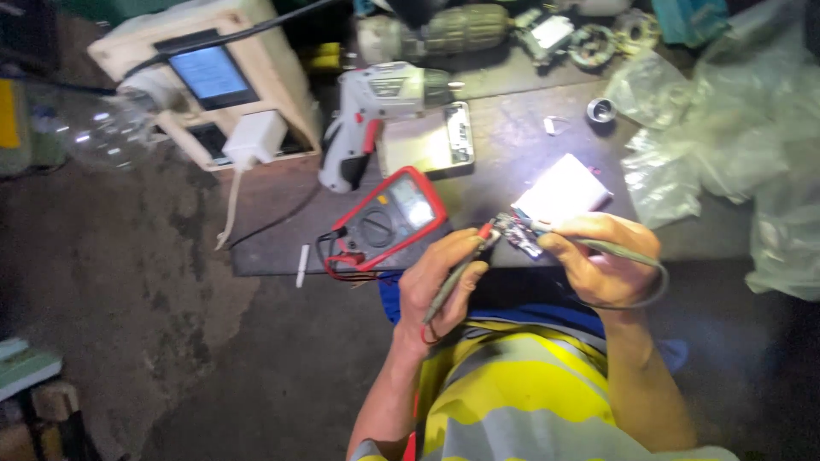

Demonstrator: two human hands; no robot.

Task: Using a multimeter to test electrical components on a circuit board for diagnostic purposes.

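Vest: yellow-and-grey high-visibility vest point(521, 401) fills the lower middle of the view, closest to the camera, with blue cloth above it.
Left hand: left hand point(440, 282) sits just above the vest, its fingers point(457, 252) curled and pressed around a red-tipped test probe point(461, 271), whose tip points up and right toward the small circuit board.
Right hand: right hand point(598, 260) is just right of the left, its fingers point(555, 243) pinching a second, grey probe point(615, 249); the lead curves off around the wrist.
Circuit board: small circuit board point(517, 232) lies between the two hands at the near edge of the counter point(504, 145), both probe tips at it; whether they touch it cannot be told.
White block: bright, overexposed white flat block point(565, 189) lies just behind the board.
Multimeter: red-cased multimeter point(391, 218) lies tilted on the counter, left of the hands, its leads coiled beside it.
Cordless screwdriver: white-and-red cordless screwdriver point(376, 119) lies behind the meter.
Plastic bags: clear crumpled plastic bags point(726, 145) are heaped at the right of the counter.
White box: cream box with a lit screen point(209, 81) stands at the far left.
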